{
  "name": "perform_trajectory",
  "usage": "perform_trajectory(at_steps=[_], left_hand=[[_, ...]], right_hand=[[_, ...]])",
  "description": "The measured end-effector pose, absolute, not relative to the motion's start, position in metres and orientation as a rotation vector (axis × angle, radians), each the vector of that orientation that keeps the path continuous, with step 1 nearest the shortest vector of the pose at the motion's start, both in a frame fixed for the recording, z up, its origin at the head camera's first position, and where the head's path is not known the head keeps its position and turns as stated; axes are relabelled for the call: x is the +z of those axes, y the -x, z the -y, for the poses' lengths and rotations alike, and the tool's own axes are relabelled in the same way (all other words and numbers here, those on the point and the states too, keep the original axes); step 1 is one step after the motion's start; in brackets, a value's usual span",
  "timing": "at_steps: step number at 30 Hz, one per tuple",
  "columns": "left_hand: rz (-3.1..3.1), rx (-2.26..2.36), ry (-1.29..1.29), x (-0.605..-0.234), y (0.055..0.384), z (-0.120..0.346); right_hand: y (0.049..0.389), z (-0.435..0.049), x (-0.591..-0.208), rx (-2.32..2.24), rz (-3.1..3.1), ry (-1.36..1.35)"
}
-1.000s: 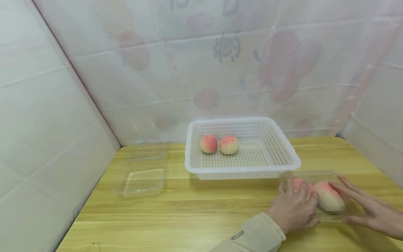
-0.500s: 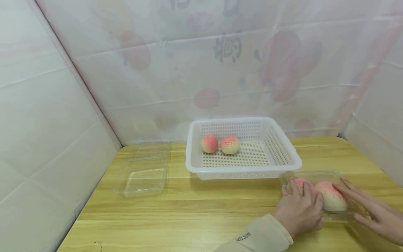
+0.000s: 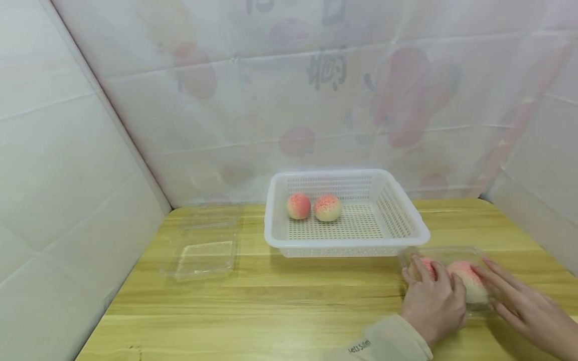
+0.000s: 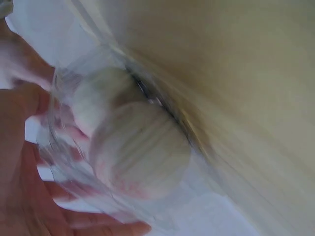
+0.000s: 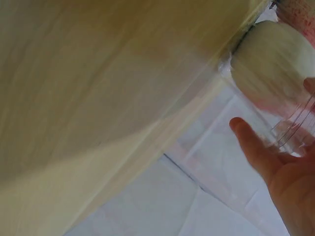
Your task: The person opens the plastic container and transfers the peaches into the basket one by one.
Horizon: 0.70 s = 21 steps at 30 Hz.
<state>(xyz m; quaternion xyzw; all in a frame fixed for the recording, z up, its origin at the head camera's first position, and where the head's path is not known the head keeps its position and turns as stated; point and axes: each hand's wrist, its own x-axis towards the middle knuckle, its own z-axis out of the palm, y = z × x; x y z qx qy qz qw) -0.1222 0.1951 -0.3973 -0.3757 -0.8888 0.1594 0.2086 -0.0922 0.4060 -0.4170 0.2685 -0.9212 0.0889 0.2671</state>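
Tbl (image 3: 271, 306), boxed peaches (image 3: 470, 285), bskt (image 3: 347, 244) head-cam only

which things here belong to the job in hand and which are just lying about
In the job:
left hand and right hand
clear container under them
two peach-like pieces inside it

Just there, as it looks (some may still be wanted):
white basket
two similar pieces in the basket
second clear container, at left
printed backdrop

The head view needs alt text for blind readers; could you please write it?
Hands touch a clear container holding two pinkish balls on a wooden table. To the left, a white basket holds two more; farther left stands another clear container.
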Motion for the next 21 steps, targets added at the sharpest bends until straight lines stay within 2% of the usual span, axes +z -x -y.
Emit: perform_trajectory(at_steps=[11, 21], left_hand=[[2.539, 0.284, 0.903, -0.403, 0.113, -0.206], [2.555, 0.263, 0.892, -0.404, 0.115, -0.204]], right_hand=[[0.099, -0.398, -0.418, 0.091, 2.332, -0.663], [0.104, -0.403, -0.417, 0.002, 2.363, -0.767]])
